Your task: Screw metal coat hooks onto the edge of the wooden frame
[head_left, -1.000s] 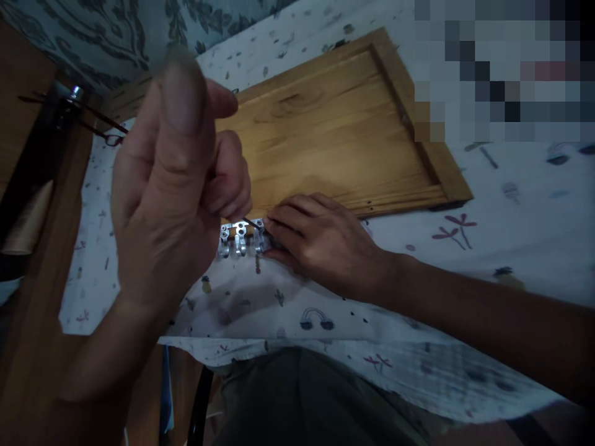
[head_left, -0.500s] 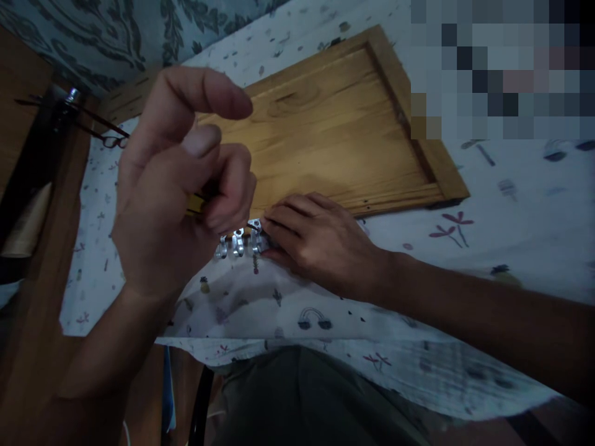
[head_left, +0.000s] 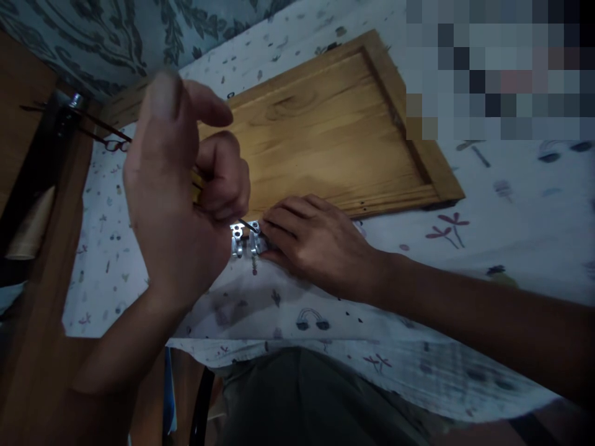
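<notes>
Our left hand [head_left: 170, 179] grips screwdriver [head_left: 247, 225] | right hand [head_left: 318, 244], hold unclear | brackets [head_left: 253, 243] between: in place, screw work seemingly unfinished

Yellow-handled screwdriver [head_left: 247, 225] at silver brackets [head_left: 254, 241] along flat wooden panel [head_left: 320, 133]

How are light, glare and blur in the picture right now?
Head view: dim overall, with bright glints on the metal brackets; head view: the left hand is blurred at the thumb tip, and a soft shadow lies on the patterned cloth; head view: coarse pixel blocks hide the upper right corner.
</notes>
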Demonstrator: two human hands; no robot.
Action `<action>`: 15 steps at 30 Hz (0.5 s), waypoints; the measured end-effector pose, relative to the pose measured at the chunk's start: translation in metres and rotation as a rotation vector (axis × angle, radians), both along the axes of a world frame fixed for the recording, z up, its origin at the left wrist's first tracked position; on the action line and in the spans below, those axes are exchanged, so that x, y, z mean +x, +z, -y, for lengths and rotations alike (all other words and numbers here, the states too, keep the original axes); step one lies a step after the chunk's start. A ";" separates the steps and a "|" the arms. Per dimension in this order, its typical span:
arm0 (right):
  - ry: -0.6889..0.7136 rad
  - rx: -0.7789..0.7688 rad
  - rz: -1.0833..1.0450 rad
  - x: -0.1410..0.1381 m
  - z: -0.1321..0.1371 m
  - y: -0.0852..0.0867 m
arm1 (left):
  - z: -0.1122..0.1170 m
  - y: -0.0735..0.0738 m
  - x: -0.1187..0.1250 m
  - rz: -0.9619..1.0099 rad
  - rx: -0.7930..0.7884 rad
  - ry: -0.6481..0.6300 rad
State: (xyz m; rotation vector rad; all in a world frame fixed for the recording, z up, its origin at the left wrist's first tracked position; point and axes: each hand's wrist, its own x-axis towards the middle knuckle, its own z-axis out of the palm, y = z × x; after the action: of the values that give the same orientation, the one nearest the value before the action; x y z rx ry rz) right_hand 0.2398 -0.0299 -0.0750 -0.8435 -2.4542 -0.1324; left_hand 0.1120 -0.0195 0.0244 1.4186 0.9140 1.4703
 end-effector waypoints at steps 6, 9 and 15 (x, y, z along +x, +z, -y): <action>0.001 0.011 -0.015 0.000 0.001 -0.001 | -0.006 0.008 -0.011 -0.005 -0.067 -0.340; -0.006 0.019 -0.021 -0.001 0.001 -0.001 | -0.014 0.010 -0.017 -0.051 -0.147 -0.487; 0.001 0.029 -0.032 -0.001 0.002 -0.001 | -0.032 0.018 -0.022 -0.210 -0.228 -0.734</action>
State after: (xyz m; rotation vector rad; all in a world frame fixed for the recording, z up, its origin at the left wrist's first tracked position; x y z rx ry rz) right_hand 0.2391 -0.0315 -0.0760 -0.8254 -2.4169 -0.1531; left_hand 0.0900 0.0122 0.0422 1.5263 0.5589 0.6608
